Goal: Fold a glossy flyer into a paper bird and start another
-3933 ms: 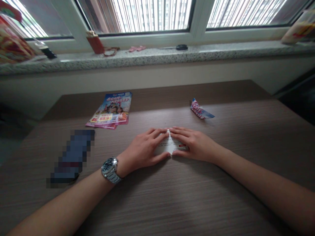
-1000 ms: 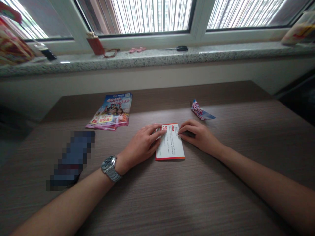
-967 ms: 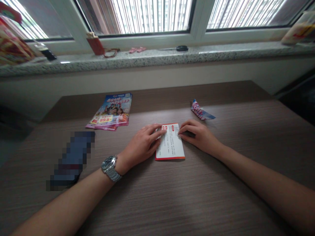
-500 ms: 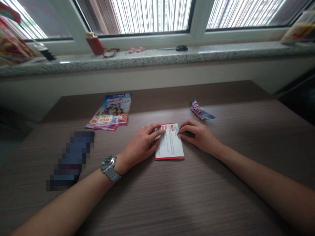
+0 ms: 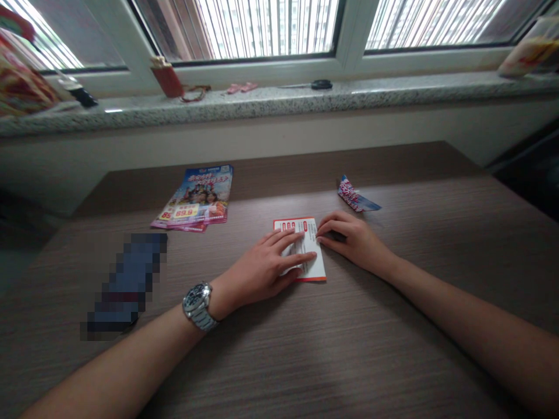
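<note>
A white leaflet (image 5: 320, 269) with red-orange edges and printed text lies on the table in front of me. My left hand (image 5: 273, 265) rests flat across its left and middle part, fingers spread, covering some of the print. A metal watch is on that wrist. At the leaflet's right edge, my right hand (image 5: 345, 233) has its thumb and fingertips closed together on the paper. Just beyond the right hand lies a folded paper piece (image 5: 351, 196), blue with pink and white patterning, one corner standing up.
A stack of colourful flyers (image 5: 207, 195) lies back left on the wooden table (image 5: 244, 366). Nearer is a blurred-out dark object (image 5: 131, 279). The granite windowsill (image 5: 271, 103) holds scissors (image 5: 321, 85), a red case (image 5: 168, 80) and small pink items (image 5: 241, 88).
My left hand has slid down toward me and spread its fingers over the leaflet, uncovering its top left corner. My right hand stays at the right edge.
</note>
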The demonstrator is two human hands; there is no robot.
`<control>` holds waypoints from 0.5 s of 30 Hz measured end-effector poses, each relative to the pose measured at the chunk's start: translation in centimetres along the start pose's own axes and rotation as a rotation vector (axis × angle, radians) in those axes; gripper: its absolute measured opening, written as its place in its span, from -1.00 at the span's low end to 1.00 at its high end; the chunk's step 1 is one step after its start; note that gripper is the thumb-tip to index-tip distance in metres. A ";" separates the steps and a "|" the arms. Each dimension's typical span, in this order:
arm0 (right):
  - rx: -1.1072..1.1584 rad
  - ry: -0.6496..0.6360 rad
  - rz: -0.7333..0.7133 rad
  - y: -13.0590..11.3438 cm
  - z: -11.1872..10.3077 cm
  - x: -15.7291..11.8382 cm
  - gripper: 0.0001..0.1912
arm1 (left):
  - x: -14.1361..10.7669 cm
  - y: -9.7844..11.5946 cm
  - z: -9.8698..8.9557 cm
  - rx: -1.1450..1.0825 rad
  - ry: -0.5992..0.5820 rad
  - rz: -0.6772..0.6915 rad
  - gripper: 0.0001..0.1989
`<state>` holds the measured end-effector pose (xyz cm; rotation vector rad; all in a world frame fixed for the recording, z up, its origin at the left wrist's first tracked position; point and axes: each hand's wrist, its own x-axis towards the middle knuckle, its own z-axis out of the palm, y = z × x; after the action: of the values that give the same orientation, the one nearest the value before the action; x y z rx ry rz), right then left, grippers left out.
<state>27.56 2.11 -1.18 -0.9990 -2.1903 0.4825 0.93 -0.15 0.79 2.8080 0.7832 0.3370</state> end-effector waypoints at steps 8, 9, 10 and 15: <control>0.009 -0.018 0.042 0.0 -0.2 0.0 -0.98 | 0.0 -0.3 0.0 -0.092 -0.003 -0.057 -0.53; 0.009 -0.025 0.051 -0.1 -0.3 0.0 -0.98 | 0.0 -0.4 0.0 -0.104 -0.002 -0.061 -0.51; 0.007 -0.031 0.059 -0.2 -0.3 0.0 -0.97 | 0.0 -0.4 0.0 -0.113 -0.002 -0.064 -0.50; -0.004 -0.053 0.068 -0.5 -0.4 0.0 -0.96 | 0.0 -0.4 -0.1 -0.135 -0.016 -0.081 -0.48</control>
<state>27.62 1.80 -0.66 -1.0773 -2.2104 0.5426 0.75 0.22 0.79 2.6423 0.8350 0.3408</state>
